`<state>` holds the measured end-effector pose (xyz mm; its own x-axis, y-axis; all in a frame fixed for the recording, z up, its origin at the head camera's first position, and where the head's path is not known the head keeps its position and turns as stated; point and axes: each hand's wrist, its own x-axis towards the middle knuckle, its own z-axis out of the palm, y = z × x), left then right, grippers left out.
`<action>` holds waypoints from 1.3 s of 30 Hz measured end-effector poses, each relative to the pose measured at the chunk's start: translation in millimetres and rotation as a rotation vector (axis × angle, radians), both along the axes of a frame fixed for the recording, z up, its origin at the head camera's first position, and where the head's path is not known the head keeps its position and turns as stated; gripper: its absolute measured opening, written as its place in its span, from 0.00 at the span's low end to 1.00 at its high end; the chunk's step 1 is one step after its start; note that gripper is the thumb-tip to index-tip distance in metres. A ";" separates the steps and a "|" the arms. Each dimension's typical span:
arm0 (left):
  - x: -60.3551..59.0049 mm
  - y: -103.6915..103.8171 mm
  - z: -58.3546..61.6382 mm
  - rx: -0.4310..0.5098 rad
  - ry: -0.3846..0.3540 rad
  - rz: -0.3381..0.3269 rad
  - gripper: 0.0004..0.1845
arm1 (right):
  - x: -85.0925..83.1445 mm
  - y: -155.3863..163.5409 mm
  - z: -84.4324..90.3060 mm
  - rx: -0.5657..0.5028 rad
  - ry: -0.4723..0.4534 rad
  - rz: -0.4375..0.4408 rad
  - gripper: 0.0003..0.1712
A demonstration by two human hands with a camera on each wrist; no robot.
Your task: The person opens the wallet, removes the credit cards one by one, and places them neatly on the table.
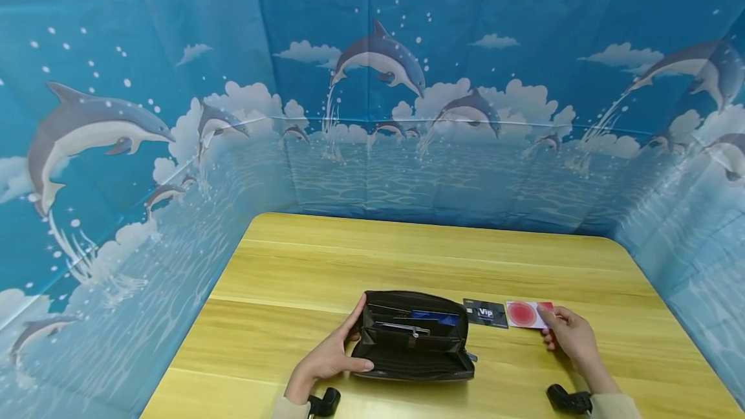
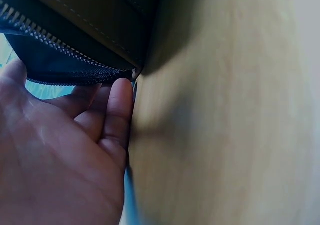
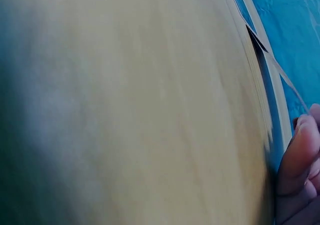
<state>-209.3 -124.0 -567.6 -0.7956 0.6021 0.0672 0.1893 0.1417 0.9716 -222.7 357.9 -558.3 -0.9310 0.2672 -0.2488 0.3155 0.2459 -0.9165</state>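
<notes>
A black zip-around wallet lies open on the wooden table, with cards showing in its slots. My left hand holds its left end, fingers along the far side and thumb at the near edge. The left wrist view shows the fingers against the wallet's zipper edge. A black VIP card lies flat just right of the wallet. Beside it lies a white card with a red disc. My right hand pinches that card's right end with curled fingers. The right wrist view shows only a fingertip.
Blue dolphin-print cloth walls the table on the left, back and right. Bare wood stretches behind the wallet and cards. Black wrist mounts sit near the table's front edge.
</notes>
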 end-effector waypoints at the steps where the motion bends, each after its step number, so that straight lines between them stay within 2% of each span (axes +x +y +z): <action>1: -0.4 0.0 0.2 0.001 0.002 -0.001 0.60 | -0.3 0.1 0.0 0.026 -0.005 0.000 0.24; 13: -2.7 -0.6 2.4 -0.001 0.007 -0.002 0.61 | -3.2 0.9 0.4 0.319 -0.012 -0.023 0.28; 21: -1.8 -1.9 1.7 0.013 0.033 0.005 0.61 | -2.5 4.5 11.4 0.572 -0.031 0.039 0.30; 27: -1.8 -2.1 2.6 0.003 0.004 0.003 0.60 | -4.9 5.3 13.7 0.760 0.038 0.134 0.32; 33: -2.3 -2.2 3.4 0.002 -0.010 0.001 0.60 | -7.3 4.4 16.7 0.853 0.048 0.209 0.31; 39: -2.3 -2.7 3.5 0.008 -0.031 -0.004 0.60 | -8.5 3.4 18.4 0.888 0.018 0.244 0.30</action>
